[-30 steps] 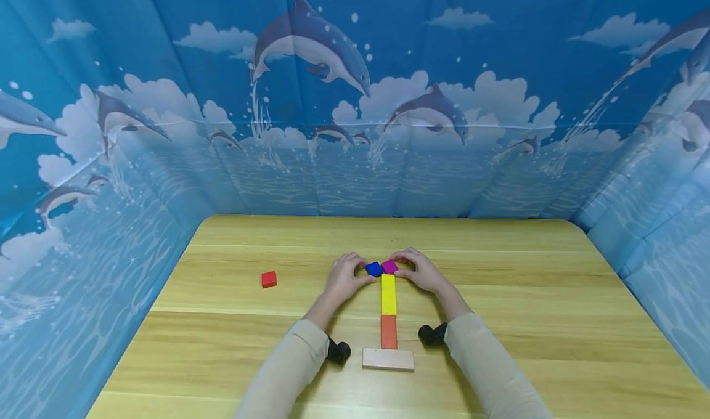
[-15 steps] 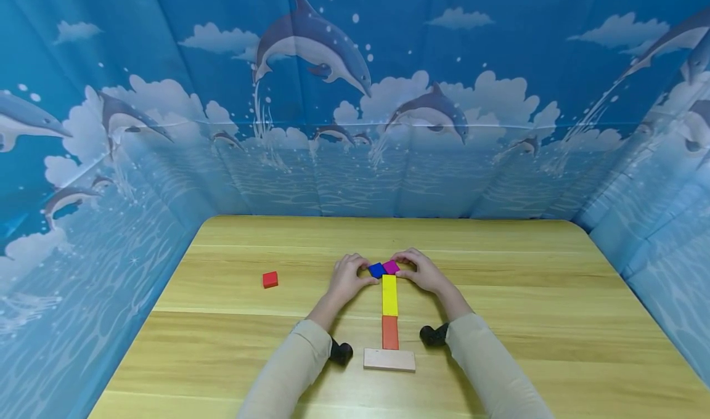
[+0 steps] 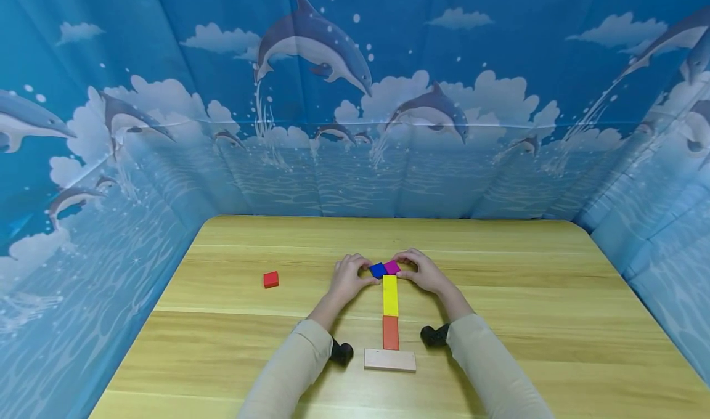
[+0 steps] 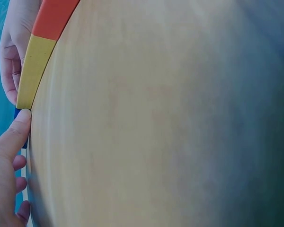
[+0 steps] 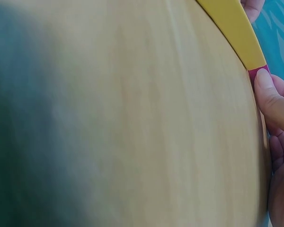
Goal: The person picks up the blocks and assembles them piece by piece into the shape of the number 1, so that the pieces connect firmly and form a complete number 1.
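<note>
My left hand (image 3: pixel 348 278) holds a small blue block (image 3: pixel 378 270) between thumb and fingers, its thumb (image 4: pixel 22 118) on the near side. From the other side, my right hand (image 3: pixel 426 273) pinches a magenta block (image 3: pixel 391 267), with the thumb (image 5: pixel 265 80) pressed on it. Both blocks sit turned at an angle, side by side at the far end of a long yellow block (image 3: pixel 391 296). An orange-red block (image 3: pixel 391 333) continues the line toward me. Across its near end lies a plain wooden block (image 3: pixel 390 360).
A separate red block (image 3: pixel 270 280) lies to the left on the wooden table (image 3: pixel 499 271). A blue dolphin-print curtain (image 3: pixel 355 178) surrounds the table's back and sides. Black wrist devices (image 3: pixel 341 352) stick out from beneath both sleeves.
The blue block has shifted slightly right, closer against the magenta block, along with my left hand. The head view has drifted a little. The other blocks look unmoved.
</note>
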Demonstrator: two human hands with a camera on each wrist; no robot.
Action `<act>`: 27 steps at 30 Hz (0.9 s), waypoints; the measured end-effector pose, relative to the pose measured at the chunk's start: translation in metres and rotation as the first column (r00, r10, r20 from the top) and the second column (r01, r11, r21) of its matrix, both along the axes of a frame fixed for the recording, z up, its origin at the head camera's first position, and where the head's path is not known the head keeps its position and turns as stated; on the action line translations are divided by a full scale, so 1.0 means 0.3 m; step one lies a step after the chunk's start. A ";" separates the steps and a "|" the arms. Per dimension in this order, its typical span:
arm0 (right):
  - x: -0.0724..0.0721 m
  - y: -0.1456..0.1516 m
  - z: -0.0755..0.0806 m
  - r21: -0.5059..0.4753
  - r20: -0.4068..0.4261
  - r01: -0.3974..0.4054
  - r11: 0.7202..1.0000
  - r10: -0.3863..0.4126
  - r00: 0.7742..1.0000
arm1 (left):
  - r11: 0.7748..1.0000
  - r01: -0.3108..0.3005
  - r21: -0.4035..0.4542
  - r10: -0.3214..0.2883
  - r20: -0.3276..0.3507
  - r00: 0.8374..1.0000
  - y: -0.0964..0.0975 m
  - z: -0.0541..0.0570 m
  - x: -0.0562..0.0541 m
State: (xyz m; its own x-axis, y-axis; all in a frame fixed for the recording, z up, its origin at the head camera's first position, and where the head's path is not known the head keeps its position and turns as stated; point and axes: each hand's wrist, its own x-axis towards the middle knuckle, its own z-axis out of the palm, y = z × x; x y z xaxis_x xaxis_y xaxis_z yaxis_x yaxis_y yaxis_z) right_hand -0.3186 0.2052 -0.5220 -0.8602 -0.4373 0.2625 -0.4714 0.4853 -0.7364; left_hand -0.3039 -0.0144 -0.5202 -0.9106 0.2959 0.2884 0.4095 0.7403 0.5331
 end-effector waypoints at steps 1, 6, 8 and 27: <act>0.000 0.000 0.000 -0.003 0.002 0.001 1.000 -0.001 1.000 | 1.000 0.001 -0.002 -0.001 -0.004 1.000 0.000 0.000 0.000; 0.000 0.001 -0.004 -0.012 0.005 0.004 1.000 -0.004 1.000 | 1.000 0.002 -0.002 -0.002 -0.004 1.000 -0.001 -0.002 -0.002; 0.000 0.001 -0.006 -0.008 0.002 0.006 1.000 -0.006 1.000 | 1.000 0.005 -0.001 -0.005 -0.004 1.000 -0.002 -0.004 -0.004; -0.008 0.000 0.001 0.007 0.023 0.020 1.000 -0.020 1.000 | 0.990 0.047 0.131 -0.054 0.047 0.997 -0.026 0.005 -0.012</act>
